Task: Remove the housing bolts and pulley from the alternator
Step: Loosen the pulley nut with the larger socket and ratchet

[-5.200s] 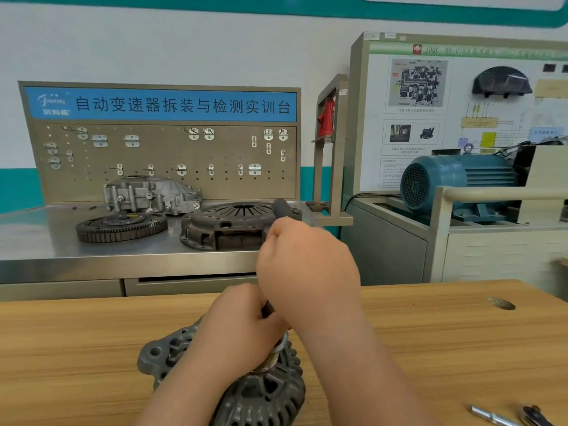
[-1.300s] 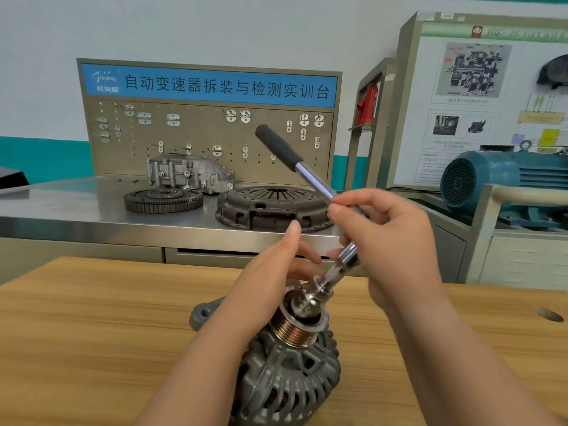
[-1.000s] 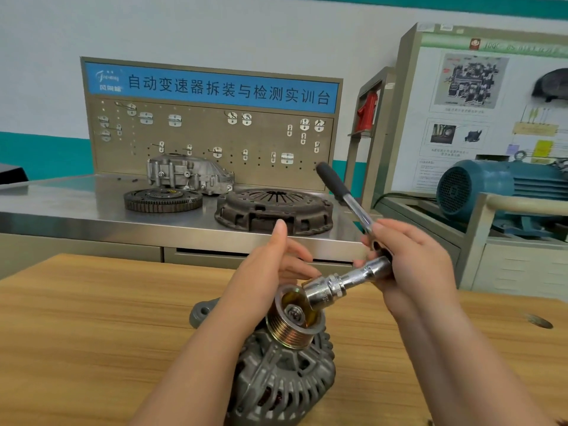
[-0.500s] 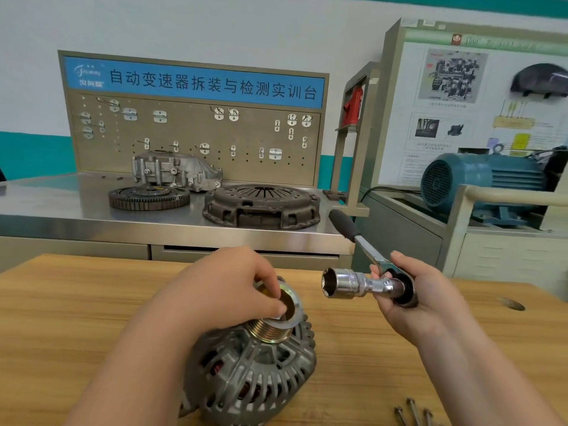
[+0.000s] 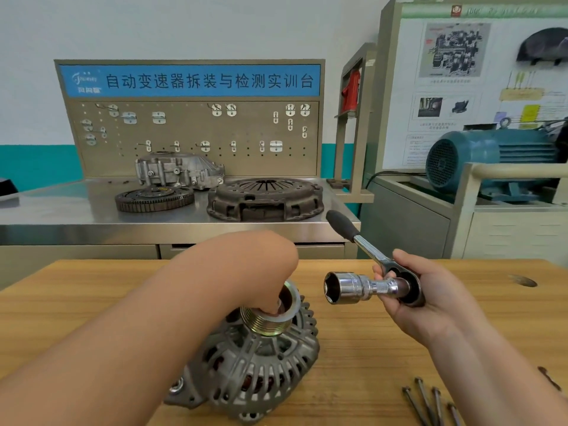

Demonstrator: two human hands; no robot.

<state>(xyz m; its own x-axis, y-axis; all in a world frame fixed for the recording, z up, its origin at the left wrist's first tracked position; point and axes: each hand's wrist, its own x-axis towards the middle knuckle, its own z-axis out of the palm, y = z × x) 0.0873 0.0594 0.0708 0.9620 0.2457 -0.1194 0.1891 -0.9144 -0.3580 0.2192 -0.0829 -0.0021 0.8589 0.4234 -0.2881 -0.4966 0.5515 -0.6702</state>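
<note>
1. Alternator (image 5: 255, 364) lay on the wooden table (image 5: 92, 302), pulley end up and tipped slightly away. Pulley (image 5: 267, 324) sat on its shaft, not yet off.
2. Left hand (image 5: 261, 272) was directly above the alternator, fingers (image 5: 272, 307) curled down into the pulley cup. The fingertips were hidden inside. Could not tell whether they pinched the nut, the rim, or nothing.
3. Right hand (image 5: 430, 299), to the right of the alternator, gripped the ratchet (image 5: 365, 247) around its head. The socket (image 5: 341, 287) pointed left at the pulley, near it but apart, and its mouth looked empty. The handle angled up and away.
4. Several long bolts (image 5: 427, 401) lay loose on the table, right of the alternator and nearer the camera. Judged: housing bolts already out.
5. Step in hand, judged: pulley nut broken loose by wrench, now being finished by finger.
6. Next move calls for running the nut off the thread and setting it aside. Then lift the pulley straight up along the shaft while the housing is steadied. If it sticks, the right hand must first put down the ratchet.
7. Behind the alternator, a steel bench (image 5: 61, 216) carried a flywheel (image 5: 153, 199), a clutch cover (image 5: 266, 198) and a casing (image 5: 179, 170). A blue motor (image 5: 491, 158) stood behind and to the right.
</note>
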